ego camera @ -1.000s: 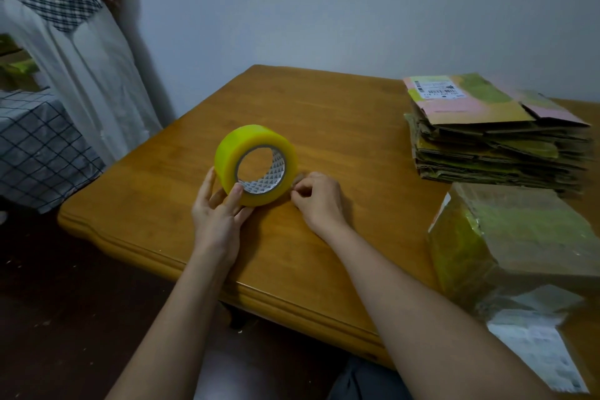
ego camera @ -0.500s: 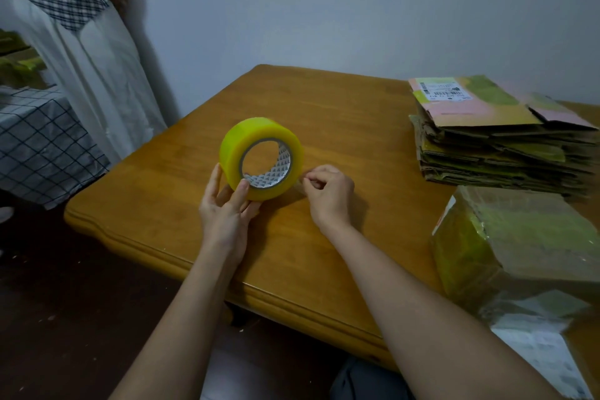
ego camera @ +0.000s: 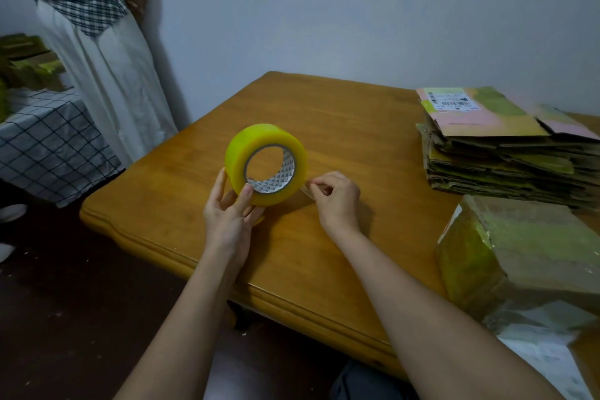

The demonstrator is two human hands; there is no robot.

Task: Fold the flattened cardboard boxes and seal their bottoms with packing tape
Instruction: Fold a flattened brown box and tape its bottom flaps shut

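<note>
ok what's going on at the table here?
A person is starting a roll of packing tape. The left hand holds the roll upright just above the wooden table, while the right hand pinches the loose tape end peeled off beside it. A stack of flattened cardboard boxes lies untouched at the right, with one taped-up box nearer the camera. No box is being folded yet.
</note>
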